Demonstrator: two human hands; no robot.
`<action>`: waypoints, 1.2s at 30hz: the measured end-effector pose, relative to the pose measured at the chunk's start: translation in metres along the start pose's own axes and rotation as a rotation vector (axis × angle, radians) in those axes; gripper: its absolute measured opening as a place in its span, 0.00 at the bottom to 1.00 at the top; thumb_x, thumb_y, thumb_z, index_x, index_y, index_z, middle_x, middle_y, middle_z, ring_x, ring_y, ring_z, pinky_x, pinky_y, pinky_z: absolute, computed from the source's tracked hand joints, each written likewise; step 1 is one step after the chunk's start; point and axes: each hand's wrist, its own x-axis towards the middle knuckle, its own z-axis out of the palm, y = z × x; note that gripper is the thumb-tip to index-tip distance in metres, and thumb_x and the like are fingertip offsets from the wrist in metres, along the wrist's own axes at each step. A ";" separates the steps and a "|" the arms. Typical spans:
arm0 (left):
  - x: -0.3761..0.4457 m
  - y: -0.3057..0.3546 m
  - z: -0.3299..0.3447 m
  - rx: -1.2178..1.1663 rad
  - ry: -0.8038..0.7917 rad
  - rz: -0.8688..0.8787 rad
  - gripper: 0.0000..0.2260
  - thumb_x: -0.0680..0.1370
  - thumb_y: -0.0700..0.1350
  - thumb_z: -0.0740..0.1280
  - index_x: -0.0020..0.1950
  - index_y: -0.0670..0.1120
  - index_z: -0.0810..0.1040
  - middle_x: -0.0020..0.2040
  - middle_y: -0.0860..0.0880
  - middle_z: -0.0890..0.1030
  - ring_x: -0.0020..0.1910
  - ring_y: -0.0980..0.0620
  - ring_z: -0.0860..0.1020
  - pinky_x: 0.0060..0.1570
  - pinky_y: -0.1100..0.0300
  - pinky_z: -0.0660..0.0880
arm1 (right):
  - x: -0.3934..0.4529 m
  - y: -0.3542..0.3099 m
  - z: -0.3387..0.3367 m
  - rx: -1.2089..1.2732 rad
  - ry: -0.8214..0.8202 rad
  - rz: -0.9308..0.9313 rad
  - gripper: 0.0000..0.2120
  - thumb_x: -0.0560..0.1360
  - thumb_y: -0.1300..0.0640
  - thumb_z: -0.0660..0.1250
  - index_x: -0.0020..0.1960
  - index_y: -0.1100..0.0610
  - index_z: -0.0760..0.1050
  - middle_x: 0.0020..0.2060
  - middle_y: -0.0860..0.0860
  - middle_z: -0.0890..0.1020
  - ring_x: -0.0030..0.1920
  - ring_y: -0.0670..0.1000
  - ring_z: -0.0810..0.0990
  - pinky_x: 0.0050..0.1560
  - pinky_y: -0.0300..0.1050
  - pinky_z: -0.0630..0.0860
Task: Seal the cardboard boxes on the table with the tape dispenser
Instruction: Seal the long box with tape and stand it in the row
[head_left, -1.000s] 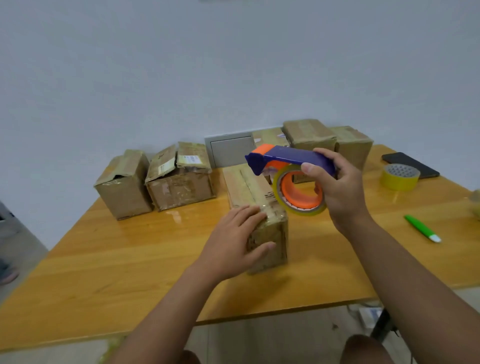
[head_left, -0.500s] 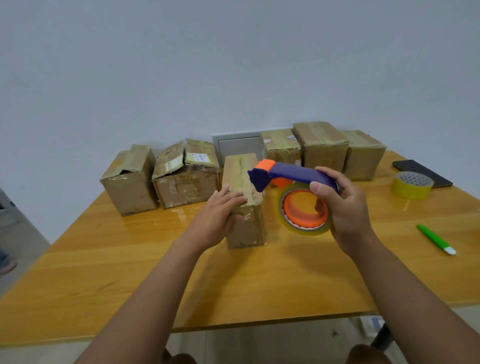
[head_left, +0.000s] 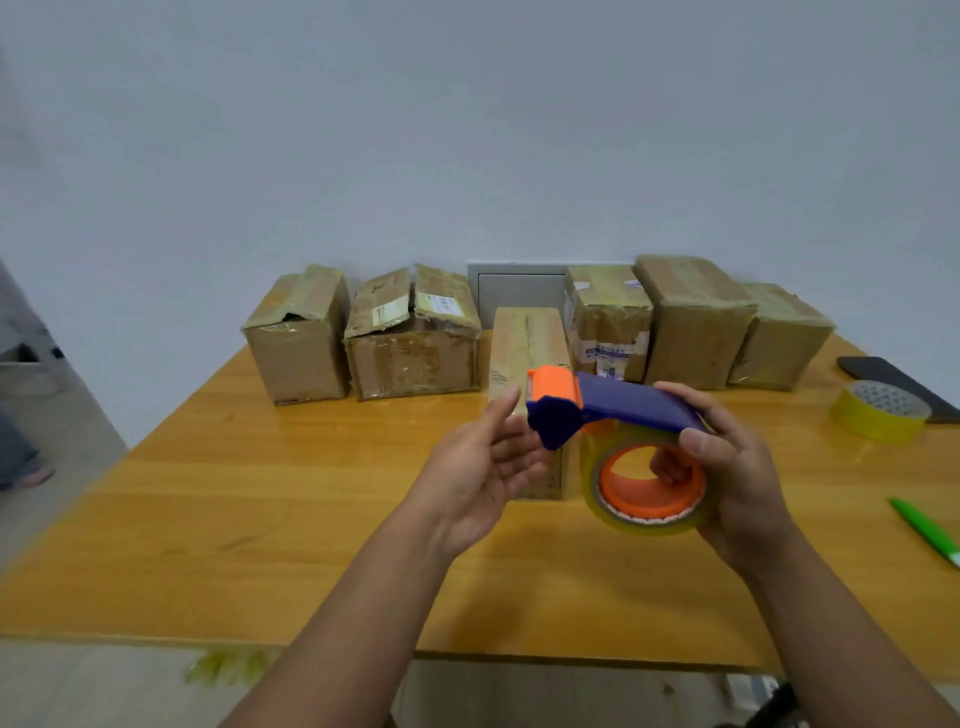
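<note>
Gripping tape dispenser (head_left: 623, 410) in right hand (head_left: 727, 478) | left hand (head_left: 483, 462) hovering, fingers released, beside dispenser nose | box (head_left: 527, 343) behind fingers

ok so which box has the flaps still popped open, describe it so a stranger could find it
Start at the wooden table and follow the row of cardboard boxes along the wall. It is the wide box, second from the left end. Unlike its neighbours, its two top flaps tilt up loose with white labels on them.

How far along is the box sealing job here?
Done: three right-hand boxes look taped shut. In hand: right hand grips the tape dispenser, left hand open beside it, before the middle box. Left: two left boxes with gaping flaps.
</note>
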 end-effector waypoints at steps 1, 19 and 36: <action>-0.001 0.001 -0.001 -0.053 -0.023 -0.018 0.16 0.79 0.48 0.68 0.58 0.37 0.79 0.47 0.40 0.80 0.38 0.51 0.80 0.35 0.62 0.78 | 0.000 0.001 0.001 0.001 -0.005 0.001 0.29 0.61 0.49 0.72 0.61 0.53 0.78 0.51 0.54 0.81 0.42 0.57 0.75 0.36 0.41 0.76; 0.017 0.045 -0.032 0.549 0.142 0.297 0.04 0.79 0.36 0.66 0.47 0.38 0.81 0.38 0.44 0.81 0.34 0.54 0.76 0.37 0.64 0.76 | 0.022 -0.040 -0.022 -0.438 -0.144 -0.096 0.27 0.61 0.42 0.74 0.61 0.39 0.78 0.56 0.41 0.80 0.55 0.47 0.80 0.45 0.41 0.80; 0.056 0.034 -0.032 0.700 0.234 0.286 0.15 0.78 0.40 0.70 0.63 0.39 0.76 0.41 0.43 0.81 0.39 0.50 0.77 0.45 0.57 0.79 | 0.053 -0.031 -0.058 -0.520 -0.072 -0.038 0.29 0.62 0.39 0.70 0.63 0.43 0.77 0.53 0.39 0.80 0.52 0.44 0.79 0.46 0.39 0.75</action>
